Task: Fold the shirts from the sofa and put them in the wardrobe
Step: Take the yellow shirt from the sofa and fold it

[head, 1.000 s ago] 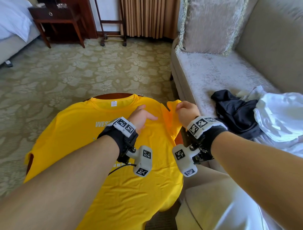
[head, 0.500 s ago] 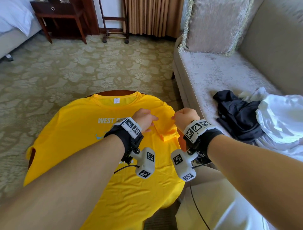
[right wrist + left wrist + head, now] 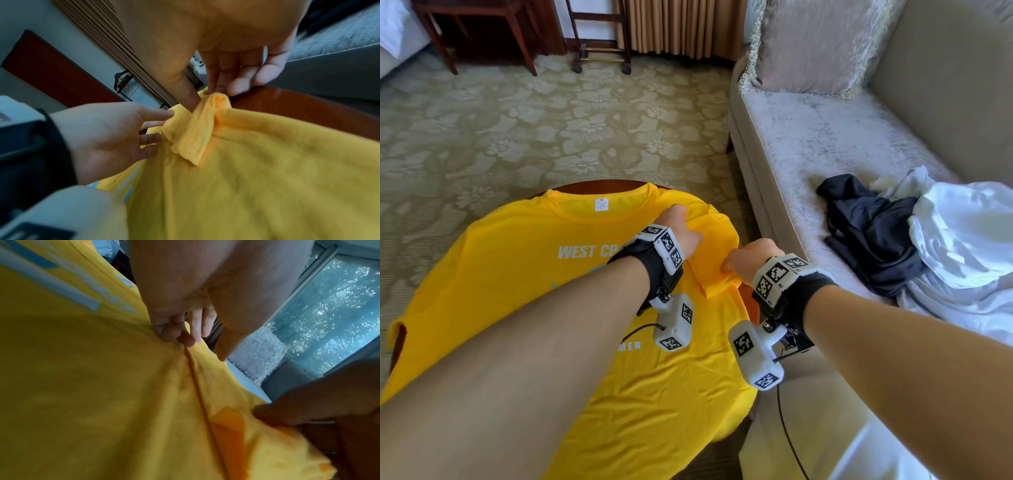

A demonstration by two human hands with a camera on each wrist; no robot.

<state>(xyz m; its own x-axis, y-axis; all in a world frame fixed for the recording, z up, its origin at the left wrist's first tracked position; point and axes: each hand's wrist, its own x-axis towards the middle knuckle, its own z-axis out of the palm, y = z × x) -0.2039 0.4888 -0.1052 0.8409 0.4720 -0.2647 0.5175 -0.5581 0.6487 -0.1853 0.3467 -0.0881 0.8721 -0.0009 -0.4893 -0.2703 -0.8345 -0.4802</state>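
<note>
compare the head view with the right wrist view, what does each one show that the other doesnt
Only the head view shows the whole yellow t-shirt spread over the round wooden table, its white lettering, and the black garment and white garment still lying on the sofa.

Only the right wrist view shows how the right hand holds the sleeve: thumb and fingertips pinch its bunched edge, lifting it off the shirt.

Both show the left hand with fingers straight on the shirt beside the sleeve, and the curtain behind.

Both forearms reach up from the bottom to mid-frame. Left hand [image 3: 679,228] lies flat, fingers straight; right hand [image 3: 751,255] pinches, thumb against fingers.
</note>
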